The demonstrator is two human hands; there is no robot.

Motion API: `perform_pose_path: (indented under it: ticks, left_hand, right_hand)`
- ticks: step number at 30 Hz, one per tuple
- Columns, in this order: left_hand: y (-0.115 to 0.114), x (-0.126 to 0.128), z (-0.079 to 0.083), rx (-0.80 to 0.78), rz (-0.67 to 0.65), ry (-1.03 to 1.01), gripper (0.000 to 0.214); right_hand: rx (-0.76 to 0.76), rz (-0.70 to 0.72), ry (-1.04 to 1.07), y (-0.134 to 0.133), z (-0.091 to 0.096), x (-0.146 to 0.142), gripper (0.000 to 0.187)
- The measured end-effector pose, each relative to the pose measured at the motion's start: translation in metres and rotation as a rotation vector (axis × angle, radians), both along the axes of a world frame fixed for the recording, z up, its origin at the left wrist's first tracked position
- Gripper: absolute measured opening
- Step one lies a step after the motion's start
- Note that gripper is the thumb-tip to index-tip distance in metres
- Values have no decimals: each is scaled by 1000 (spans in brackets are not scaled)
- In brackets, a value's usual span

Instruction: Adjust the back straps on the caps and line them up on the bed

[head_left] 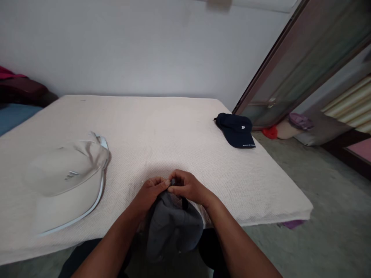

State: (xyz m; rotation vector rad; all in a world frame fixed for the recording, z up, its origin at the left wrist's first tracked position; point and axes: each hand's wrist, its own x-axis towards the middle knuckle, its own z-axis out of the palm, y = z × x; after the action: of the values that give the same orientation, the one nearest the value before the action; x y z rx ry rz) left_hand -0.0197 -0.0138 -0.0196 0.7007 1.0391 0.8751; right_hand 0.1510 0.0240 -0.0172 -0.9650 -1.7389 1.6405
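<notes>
While the charcoal-grey baseball cap [174, 229] was held at the near edge of the pale textured bedcover [162, 127], what seemed to be its strap end [173, 182] was pinched between the fingertips of both hands. By the left hand [155, 188], thumb and forefinger were pressed together on it; by the right hand [187, 186], it was gripped from the other side, though how the remaining fingers bore on it could not be told. For such fine work, steadiness was judged to be needed from one hand while the small piece was guided by the other, the strap end being left untwisted and the cloth not tugged. The cap was seen to be matt and soft, its crown hanging slackly between the forearms, lightly creased, with a shadowed gap below the right hand. No emblem could be made out.
</notes>
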Motion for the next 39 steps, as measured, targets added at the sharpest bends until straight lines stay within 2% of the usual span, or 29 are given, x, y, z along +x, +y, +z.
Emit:
perform_pose_path:
  ticks: [7, 12, 20, 24, 29, 33, 39]
  left_hand:
    - [-1, 5, 2, -17, -9, -67, 18]
    - [-3, 6, 3, 17, 0, -134, 15]
    - [-4, 7, 11, 38, -11, -149, 16]
    - [-3, 4, 12, -9, -6, -81, 16]
    - [-2, 1, 14, -32, -18, -77, 16]
    - [-3, 2, 15, -13, 66, -68, 19]
    - [-2, 10, 10, 11, 78, -128, 24]
  right_hand:
    - [-4, -23, 0, -2, 0, 3, 12]
    - [-95, -10, 100, -2, 0, 3, 14]
    - [-173, -34, 190, -4, 0, 0, 17]
    - [-190, -59, 227, -2, -3, -1, 19]
    - [-346, 47, 394, -1, -4, 4, 31]
    - [-460, 98, 490, -3, 0, 10, 25]
    - [-581, 74, 686, -9, 7, 2, 19]
